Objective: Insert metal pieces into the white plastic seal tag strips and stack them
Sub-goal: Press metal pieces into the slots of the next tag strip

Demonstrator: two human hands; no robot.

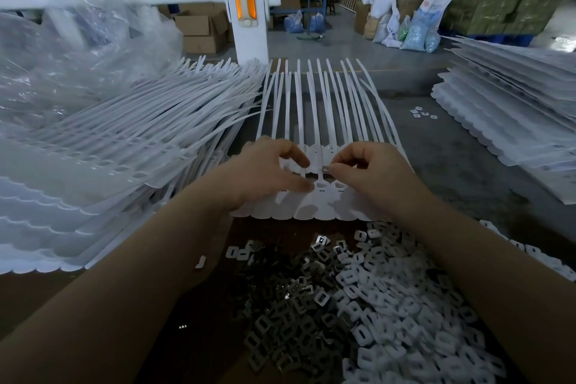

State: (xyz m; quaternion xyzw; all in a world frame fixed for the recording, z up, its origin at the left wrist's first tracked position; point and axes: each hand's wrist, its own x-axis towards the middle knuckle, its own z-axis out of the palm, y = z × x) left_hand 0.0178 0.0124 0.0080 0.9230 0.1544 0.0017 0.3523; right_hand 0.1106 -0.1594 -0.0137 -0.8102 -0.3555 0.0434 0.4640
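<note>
Loose metal pieces (296, 305) and white plastic caps (405, 305) lie heaped nearest me. Beyond them, my right hand (371, 171) pinches one metal clip (325, 169) over the seal tag strip sheet (321, 146); my left hand (265, 171), fingers curled, presses the sheet's heads. Stacked sheets (124, 140) lie left.

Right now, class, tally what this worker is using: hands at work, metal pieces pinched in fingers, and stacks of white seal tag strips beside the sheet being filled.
Hands: 2, left hand and right hand
Pinched metal piece: 1
Side stacks: 2, left stack and right stack
Total: 5
</note>
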